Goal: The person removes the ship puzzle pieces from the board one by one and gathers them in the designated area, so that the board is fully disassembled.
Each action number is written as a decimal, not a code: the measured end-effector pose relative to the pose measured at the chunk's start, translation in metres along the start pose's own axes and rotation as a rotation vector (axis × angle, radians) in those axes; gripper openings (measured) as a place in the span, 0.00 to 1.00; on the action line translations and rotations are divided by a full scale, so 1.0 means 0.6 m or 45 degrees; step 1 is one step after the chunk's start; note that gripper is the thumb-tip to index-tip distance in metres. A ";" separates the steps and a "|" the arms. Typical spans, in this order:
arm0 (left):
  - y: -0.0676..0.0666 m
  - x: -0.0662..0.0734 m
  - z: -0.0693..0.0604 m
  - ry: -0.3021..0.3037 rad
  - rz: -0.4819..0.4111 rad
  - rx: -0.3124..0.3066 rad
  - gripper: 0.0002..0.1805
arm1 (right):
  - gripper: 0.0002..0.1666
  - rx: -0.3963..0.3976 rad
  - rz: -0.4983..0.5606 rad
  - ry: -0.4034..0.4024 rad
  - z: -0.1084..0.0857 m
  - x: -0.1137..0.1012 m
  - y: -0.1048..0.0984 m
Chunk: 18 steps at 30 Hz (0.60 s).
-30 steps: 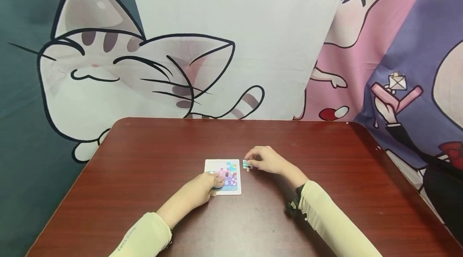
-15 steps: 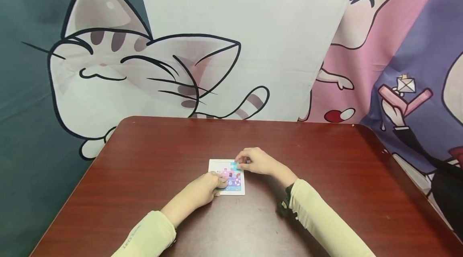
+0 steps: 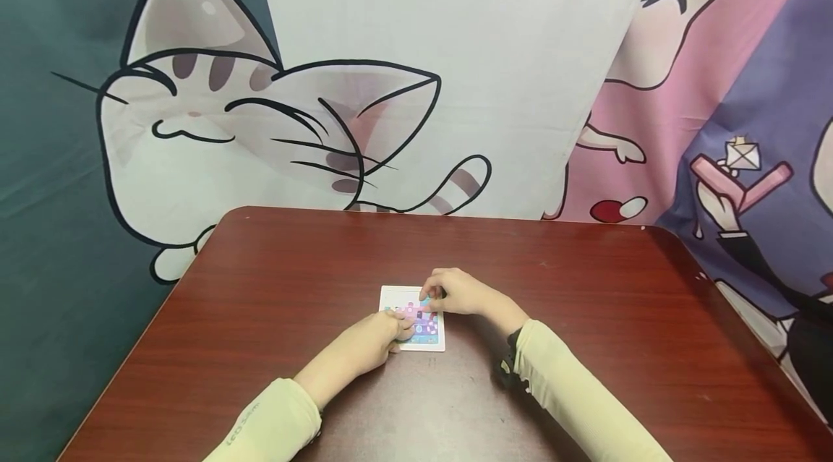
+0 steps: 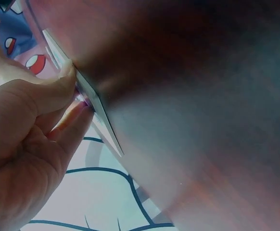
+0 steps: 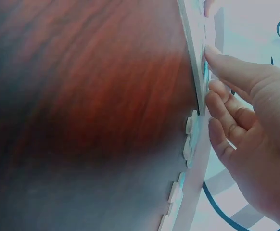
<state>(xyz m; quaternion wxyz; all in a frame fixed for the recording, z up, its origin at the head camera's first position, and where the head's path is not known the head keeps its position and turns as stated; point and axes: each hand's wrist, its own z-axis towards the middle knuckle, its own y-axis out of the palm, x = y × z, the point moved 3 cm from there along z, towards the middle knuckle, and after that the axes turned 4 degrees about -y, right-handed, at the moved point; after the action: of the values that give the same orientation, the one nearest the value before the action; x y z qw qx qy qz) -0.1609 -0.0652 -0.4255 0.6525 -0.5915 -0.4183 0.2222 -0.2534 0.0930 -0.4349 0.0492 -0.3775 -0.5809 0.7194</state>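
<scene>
A small jigsaw puzzle [image 3: 427, 330] in pink, purple and blue lies in a white tray [image 3: 393, 290] on the table. My left hand [image 3: 369, 340] holds the tray at its near left part, fingers over the picture and thumb [image 4: 65, 77] at the edge. Over the far right part of the puzzle, my right hand [image 3: 458, 292] pinches a light-blue puzzle piece [image 3: 424, 300], mostly covered by the fingers. Its thumb [image 5: 231, 67] is low against the tray's surface in the right wrist view.
Loose puzzle pieces [image 5: 192, 137] lie on the table just beyond the tray's corner in the right wrist view; my right hand hides them from the head view. The reddish-brown table [image 3: 293, 281] ends at a cartoon-printed curtain [image 3: 520, 86].
My right hand has moved left from the loose pieces beside the tray to over the puzzle's far right part, carrying a piece. The left hand stays on the tray. The head view has shifted slightly.
</scene>
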 end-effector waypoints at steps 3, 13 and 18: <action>0.001 0.003 -0.001 0.030 0.071 0.014 0.20 | 0.07 -0.041 0.011 0.019 0.003 -0.002 -0.006; 0.006 0.001 0.001 0.032 0.177 0.028 0.19 | 0.05 -0.146 -0.030 0.106 0.008 0.000 -0.008; 0.004 -0.001 -0.001 0.020 0.101 0.036 0.20 | 0.05 -0.129 -0.070 0.089 0.009 -0.005 -0.008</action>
<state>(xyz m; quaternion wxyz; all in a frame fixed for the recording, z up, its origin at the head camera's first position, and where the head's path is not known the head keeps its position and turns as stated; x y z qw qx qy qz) -0.1604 -0.0657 -0.4281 0.6548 -0.6000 -0.3862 0.2491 -0.2562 0.0885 -0.4290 0.0699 -0.3884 -0.6246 0.6738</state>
